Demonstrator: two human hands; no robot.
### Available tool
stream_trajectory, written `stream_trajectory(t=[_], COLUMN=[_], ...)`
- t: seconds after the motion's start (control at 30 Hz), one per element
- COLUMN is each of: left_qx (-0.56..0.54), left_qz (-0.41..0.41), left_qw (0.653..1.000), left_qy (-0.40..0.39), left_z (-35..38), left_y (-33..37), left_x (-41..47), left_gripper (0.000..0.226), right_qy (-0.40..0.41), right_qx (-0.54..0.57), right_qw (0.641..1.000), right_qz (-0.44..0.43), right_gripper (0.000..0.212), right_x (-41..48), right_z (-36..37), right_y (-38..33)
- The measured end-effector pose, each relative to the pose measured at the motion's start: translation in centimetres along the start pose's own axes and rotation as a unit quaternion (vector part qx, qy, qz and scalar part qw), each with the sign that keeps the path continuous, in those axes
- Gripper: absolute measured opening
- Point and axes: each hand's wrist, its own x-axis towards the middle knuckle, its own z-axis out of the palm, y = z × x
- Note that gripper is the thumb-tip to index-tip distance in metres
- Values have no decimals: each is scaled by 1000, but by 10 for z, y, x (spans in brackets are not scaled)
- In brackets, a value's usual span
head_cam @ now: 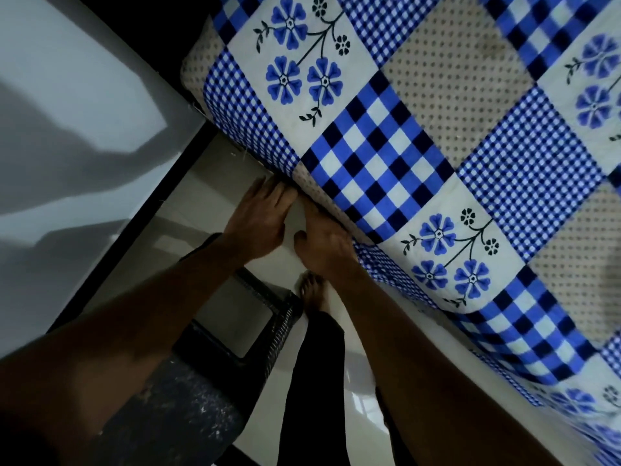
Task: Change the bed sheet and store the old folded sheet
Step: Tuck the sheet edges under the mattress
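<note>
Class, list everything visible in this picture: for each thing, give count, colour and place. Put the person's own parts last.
bed sheet: one, blue, white and beige patchwork, over the bed, right.
wall: one, pale grey, left.
floor: one, pale tiles, centre.
woven object: one, dark, on floor, bottom.
trouser leg: one, black, bottom.
foot: one, bare, beside the bed.
left hand: one, at the sheet's edge.
right hand: one, same edge.
</note>
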Motion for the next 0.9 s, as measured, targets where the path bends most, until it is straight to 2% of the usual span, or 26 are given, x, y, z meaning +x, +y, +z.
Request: stream_trajectory(t=[0.1, 0.17, 0.3, 0.43, 0.53, 0.6, 0.73, 0.83, 0.9], left_qx=[47, 66, 50, 27, 27, 3, -22, -1, 31], left_qz=[-3, -36, -130, -166, -139, -88, 8, -5, -48], left_qw=[999, 997, 990, 985, 990, 995, 1000, 1000, 997], left_qy=[-21, -33, -38, -49, 27, 44, -7, -20, -55], left_z=[0, 3, 1, 2, -5, -5, 11, 13, 10], left_y=[0, 9, 40, 54, 55, 59, 60, 62, 74], left_x=[2, 0, 10, 13, 7, 2, -13, -6, -3], left_gripper=[80, 83, 70, 71, 52, 56, 72, 69, 77], right_qy=[-1, -8, 4, -17, -41, -58, -57, -27, -1], right_qx=[-10, -6, -53, -92, -78, -74, -24, -46, -28], right_qw=[1000, 1000, 998, 993, 989, 989, 995, 998, 999], right_qz=[-11, 11, 45, 77, 115, 118, 76, 38, 24], right_gripper=[80, 80, 83, 85, 83, 80, 74, 76, 82], right_x=[-31, -47, -50, -43, -34, -29, -32, -52, -72], right_z=[2, 2, 8, 3, 3, 2, -14, -15, -8], right_y=[16, 28, 35, 28, 22, 22, 32, 39, 44])
